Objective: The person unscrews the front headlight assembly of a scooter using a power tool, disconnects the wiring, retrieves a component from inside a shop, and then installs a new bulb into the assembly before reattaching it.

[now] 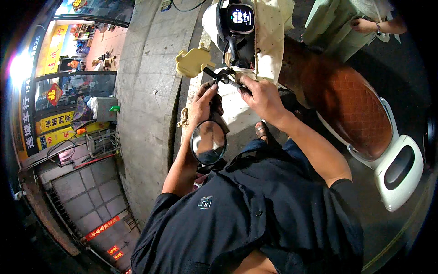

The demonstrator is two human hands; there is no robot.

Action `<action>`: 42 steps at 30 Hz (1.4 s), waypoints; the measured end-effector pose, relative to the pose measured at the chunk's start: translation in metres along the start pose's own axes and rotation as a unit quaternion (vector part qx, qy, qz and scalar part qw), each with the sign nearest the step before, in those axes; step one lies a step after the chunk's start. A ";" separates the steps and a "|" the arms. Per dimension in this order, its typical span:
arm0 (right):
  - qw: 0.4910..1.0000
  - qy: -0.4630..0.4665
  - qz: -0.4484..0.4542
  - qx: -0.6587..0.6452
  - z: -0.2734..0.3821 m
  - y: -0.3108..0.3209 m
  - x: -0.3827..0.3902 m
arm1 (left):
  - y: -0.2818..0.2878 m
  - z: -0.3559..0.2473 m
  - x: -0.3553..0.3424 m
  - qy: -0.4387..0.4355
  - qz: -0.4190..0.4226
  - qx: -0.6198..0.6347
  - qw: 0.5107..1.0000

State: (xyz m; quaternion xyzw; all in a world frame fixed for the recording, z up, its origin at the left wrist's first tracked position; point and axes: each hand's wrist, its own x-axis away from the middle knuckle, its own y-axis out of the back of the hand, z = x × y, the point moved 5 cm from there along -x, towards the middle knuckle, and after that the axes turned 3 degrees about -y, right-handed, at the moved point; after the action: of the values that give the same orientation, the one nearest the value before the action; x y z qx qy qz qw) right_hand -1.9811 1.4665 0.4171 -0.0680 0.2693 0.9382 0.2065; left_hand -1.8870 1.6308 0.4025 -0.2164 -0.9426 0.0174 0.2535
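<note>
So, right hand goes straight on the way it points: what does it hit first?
The black bracket, right at the fingertips of the right hand. Past that, the yellow plastic piece looks roughly in line, though depth is unclear.

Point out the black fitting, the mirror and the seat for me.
Black fitting [224, 76]: head view, on its middle.
Mirror [208, 142]: head view, on the middle of its round glass.
Seat [349, 106]: head view, on its brown quilted top.
</note>
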 end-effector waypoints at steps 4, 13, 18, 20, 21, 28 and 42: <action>0.999 -0.040 0.001 -0.031 -0.001 0.001 0.011 | -0.010 -0.010 0.003 -0.111 -0.005 -0.084 0.990; 0.991 -0.112 0.016 -0.070 -0.045 -0.008 0.053 | 0.013 -0.047 -0.065 -0.232 0.045 -0.297 0.925; 0.987 -0.150 0.031 -0.055 -0.039 -0.002 0.061 | -0.005 -0.049 -0.057 -0.199 0.123 -0.231 0.944; 0.988 -0.144 0.021 -0.050 -0.040 -0.004 0.064 | -0.007 -0.043 -0.060 -0.222 0.098 -0.202 0.949; 0.989 -0.138 0.013 -0.046 -0.043 -0.005 0.065 | -0.011 -0.044 -0.058 -0.203 0.080 -0.218 0.951; 0.969 -0.181 -0.002 -0.169 -0.030 0.000 0.052 | 0.008 -0.025 -0.060 -0.219 0.119 -0.235 0.940; 0.969 -0.112 -0.061 -0.211 -0.034 0.047 -0.016 | 0.115 0.038 0.039 0.208 0.078 -0.007 0.975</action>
State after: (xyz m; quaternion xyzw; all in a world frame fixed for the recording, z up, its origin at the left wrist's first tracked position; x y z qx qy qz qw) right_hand -1.9855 1.4069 0.4146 -0.0211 0.0363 0.9611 0.2729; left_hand -1.8901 1.7546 0.3711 -0.2900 -0.8493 -0.0148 0.4408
